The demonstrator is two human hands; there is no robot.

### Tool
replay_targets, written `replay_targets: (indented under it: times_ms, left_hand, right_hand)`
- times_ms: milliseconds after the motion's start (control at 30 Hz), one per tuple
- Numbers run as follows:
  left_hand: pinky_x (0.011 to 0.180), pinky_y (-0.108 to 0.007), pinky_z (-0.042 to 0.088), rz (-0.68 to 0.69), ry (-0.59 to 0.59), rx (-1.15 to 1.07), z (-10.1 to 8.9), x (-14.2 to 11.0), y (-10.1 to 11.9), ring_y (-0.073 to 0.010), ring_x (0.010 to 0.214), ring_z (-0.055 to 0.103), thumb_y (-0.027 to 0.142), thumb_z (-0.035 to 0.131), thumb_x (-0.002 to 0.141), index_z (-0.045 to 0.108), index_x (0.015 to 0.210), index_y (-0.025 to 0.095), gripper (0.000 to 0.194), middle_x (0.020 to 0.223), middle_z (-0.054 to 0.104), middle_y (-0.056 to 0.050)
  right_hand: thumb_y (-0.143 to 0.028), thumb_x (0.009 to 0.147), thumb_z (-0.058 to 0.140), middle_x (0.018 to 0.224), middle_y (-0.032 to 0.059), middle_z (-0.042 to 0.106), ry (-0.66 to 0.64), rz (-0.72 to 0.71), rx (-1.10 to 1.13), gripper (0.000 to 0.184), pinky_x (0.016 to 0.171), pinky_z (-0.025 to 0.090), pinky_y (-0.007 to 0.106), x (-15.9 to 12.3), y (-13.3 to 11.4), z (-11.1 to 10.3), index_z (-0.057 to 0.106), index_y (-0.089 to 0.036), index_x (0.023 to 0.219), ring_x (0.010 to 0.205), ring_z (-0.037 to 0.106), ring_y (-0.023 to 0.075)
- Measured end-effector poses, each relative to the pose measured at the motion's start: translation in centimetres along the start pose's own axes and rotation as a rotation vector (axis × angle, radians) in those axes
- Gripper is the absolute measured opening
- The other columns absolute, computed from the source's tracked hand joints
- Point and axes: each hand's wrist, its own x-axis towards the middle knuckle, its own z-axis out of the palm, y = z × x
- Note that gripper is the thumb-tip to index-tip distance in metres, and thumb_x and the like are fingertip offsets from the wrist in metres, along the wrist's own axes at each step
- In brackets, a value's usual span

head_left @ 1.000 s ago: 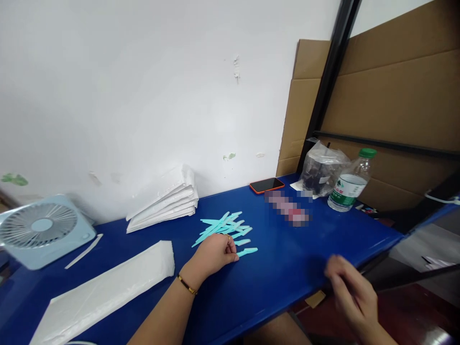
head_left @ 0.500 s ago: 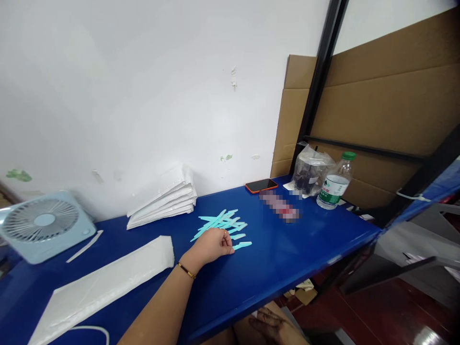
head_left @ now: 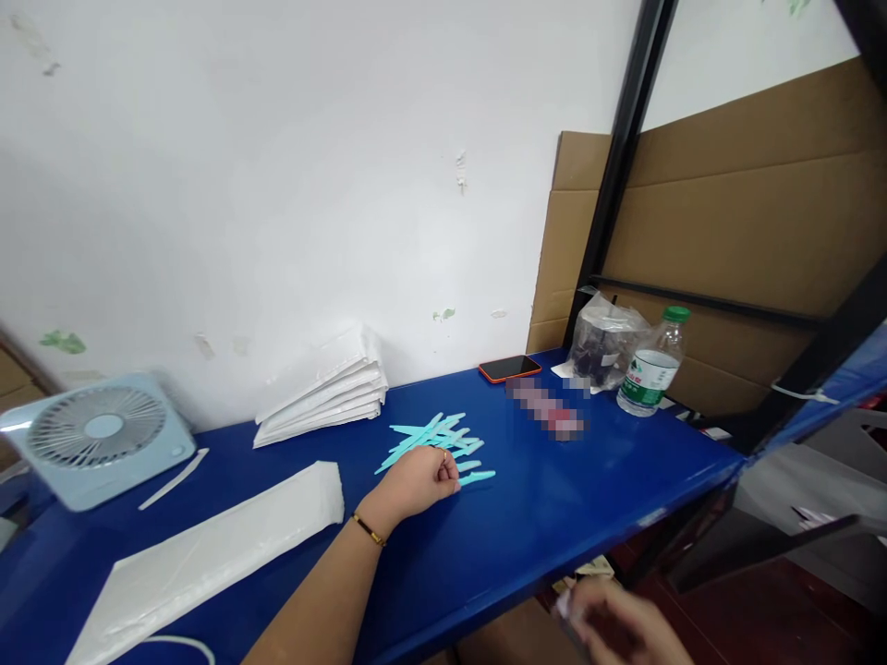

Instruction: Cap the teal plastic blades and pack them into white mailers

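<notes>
My left hand (head_left: 419, 480) reaches over the blue table with thumb and fingers pinched together. It grips the end of a turquoise eyebrow razor (head_left: 478, 477), whose other end points right. Behind and partly under this hand lies a loose pile of similar turquoise razors (head_left: 422, 439), crossing one another. Below the table's front edge, my right hand (head_left: 627, 623) is blurred by motion. Its fingers are curled, and a small pale thing (head_left: 565, 605) shows at the fingertips, too smeared to name.
A white padded mailer (head_left: 222, 554) lies front left, with a stack of mailers (head_left: 325, 397) against the wall. A light blue fan (head_left: 103, 439) stands far left beside a white strip (head_left: 173, 478). Toward the back right are a phone (head_left: 511, 368), a bagged cup (head_left: 602, 342) and a water bottle (head_left: 648, 374).
My right hand has risen and moved right from my lap, with its fingers now curled. The left hand stays pinched at the razor's end. The whole view has shifted slightly.
</notes>
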Motion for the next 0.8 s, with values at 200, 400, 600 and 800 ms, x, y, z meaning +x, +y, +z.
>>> replay_targets:
  times_ms: [200, 400, 600, 800]
  left_hand:
    - [0.055, -0.021, 0.040, 0.005, 0.005, -0.416, -0.2, 0.1, 0.2, -0.0108, 0.061, 0.059, 0.036, 0.044, 0.082, 0.048, 0.090, 0.018, 0.020, 0.075, 0.062, -0.001]
    - [0.052, -0.020, 0.034, -0.051, 0.282, -0.406, -0.6, 0.9, -0.8, -0.0070, 0.051, 0.041, 0.042, 0.033, 0.087, 0.050, 0.089, 0.017, 0.030, 0.064, 0.052, 0.003]
    - [0.057, -0.020, 0.034, -0.088, 0.466, -0.110, -1.5, 1.1, -2.0, -0.0101, 0.061, 0.045, 0.042, 0.031, 0.088, 0.055, 0.077, 0.016, 0.037, 0.066, 0.052, 0.002]
    - [0.063, -0.021, 0.036, -0.085, 0.472, 0.005, -1.5, 1.1, -2.2, -0.0122, 0.067, 0.051, 0.038, 0.030, 0.089, 0.057, 0.078, 0.018, 0.035, 0.070, 0.057, 0.001]
  right_hand:
    - [-0.041, 0.075, 0.063, 0.082, 0.0077, 0.066, 0.225, -0.008, 0.389, 0.032, 0.058, 0.047, 0.027, 10.8, -5.0, -3.0, 0.059, -0.019, 0.098, 0.070, 0.059, 0.0175]
    - [-0.037, 0.065, 0.073, 0.076, 0.0056, 0.067, -0.006, -0.043, 0.544, 0.032, 0.056, 0.047, 0.023, 21.8, -6.7, -2.7, 0.060, -0.015, 0.083, 0.063, 0.061, 0.0133]
    - [-0.042, 0.065, 0.071, 0.061, 0.0010, 0.063, -0.053, 0.009, 0.585, 0.032, 0.040, 0.040, 0.018, 24.4, -5.3, -0.1, 0.057, -0.014, 0.072, 0.045, 0.055, 0.0081]
    - [-0.042, 0.068, 0.069, 0.060, -0.0003, 0.063, -0.062, -0.027, 0.556, 0.030, 0.039, 0.040, 0.018, 23.8, -4.4, 0.5, 0.056, -0.016, 0.071, 0.043, 0.053, 0.0078]
